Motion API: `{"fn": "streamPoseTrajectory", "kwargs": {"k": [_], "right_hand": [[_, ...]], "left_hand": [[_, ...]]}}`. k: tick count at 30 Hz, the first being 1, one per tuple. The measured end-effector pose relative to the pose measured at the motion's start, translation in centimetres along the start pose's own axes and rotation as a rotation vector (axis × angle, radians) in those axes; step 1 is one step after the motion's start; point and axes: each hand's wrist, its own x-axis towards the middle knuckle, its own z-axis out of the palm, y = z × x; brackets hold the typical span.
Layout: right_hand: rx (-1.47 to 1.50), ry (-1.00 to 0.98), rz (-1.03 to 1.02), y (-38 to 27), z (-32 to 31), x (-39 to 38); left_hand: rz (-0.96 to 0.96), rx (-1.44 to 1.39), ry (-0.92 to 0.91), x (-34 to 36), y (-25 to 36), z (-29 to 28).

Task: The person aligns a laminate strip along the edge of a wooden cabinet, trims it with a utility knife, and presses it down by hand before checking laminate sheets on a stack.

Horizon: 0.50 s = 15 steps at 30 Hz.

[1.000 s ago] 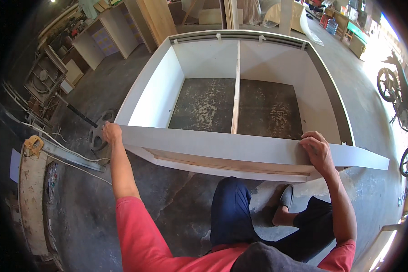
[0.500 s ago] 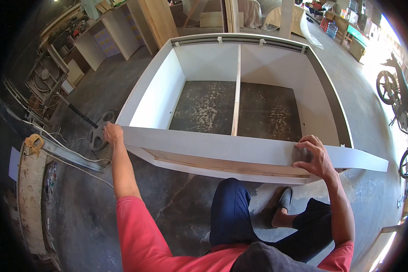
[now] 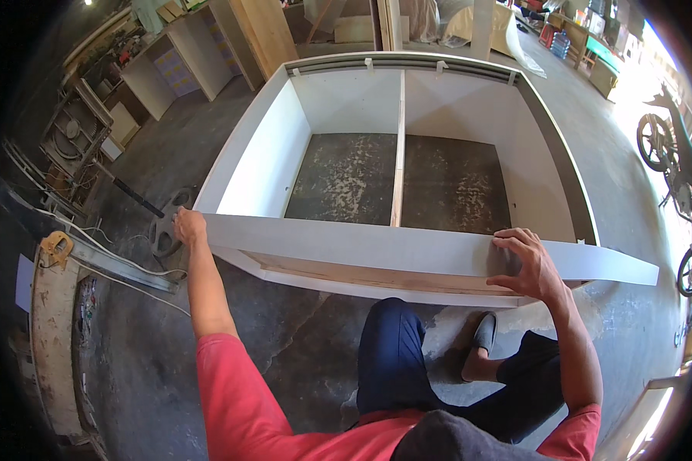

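A long white strip (image 3: 346, 240), thin like laminate, lies along the near side of a large white cabinet frame (image 3: 247, 165). Its right end juts past the frame's corner and bends. At the near left corner, my left hand (image 3: 190, 227) has its fingers closed on the strip's left end; the fingertips are partly hidden. My right hand (image 3: 532, 263) spans the strip right of the middle, fingers curled over its far edge and thumb at its near edge. Below the strip, bare wood shows on the frame's near side. A divider (image 3: 399, 154) splits the frame into two bays.
To the left are a handsaw (image 3: 57, 249) with a yellow handle, a metal beam (image 3: 127, 265), cables and a dark wheel-shaped base (image 3: 165, 230). Unfinished panels (image 3: 200, 54) stand at the back left. A motorcycle (image 3: 669, 157) is at the far right.
My right hand has shifted slightly left along the strip. The left hand keeps its place at the strip's end. The whole view has moved a little.
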Motion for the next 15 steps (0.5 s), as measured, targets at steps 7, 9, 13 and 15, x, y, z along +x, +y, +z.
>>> {"fn": "streamPoseTrajectory", "kwargs": {"k": [7,9,13,15], "right_hand": [[-0.031,0.011,0.001,-0.16,-0.17,0.23],[-0.034,0.008,0.006,-0.24,-0.24,0.29],[-0.02,-0.006,0.029,-0.45,-0.44,0.37],[-0.012,-0.018,0.041,-0.55,-0.55,0.43]], "left_hand": [[-0.005,-0.015,0.018,-0.21,0.15,-0.19],[-0.006,-0.018,0.005,-0.03,0.05,-0.08],[-0.01,-0.009,-0.012,0.43,-0.24,0.42],[-0.005,0.0,0.007,0.52,-0.38,0.77]]}}
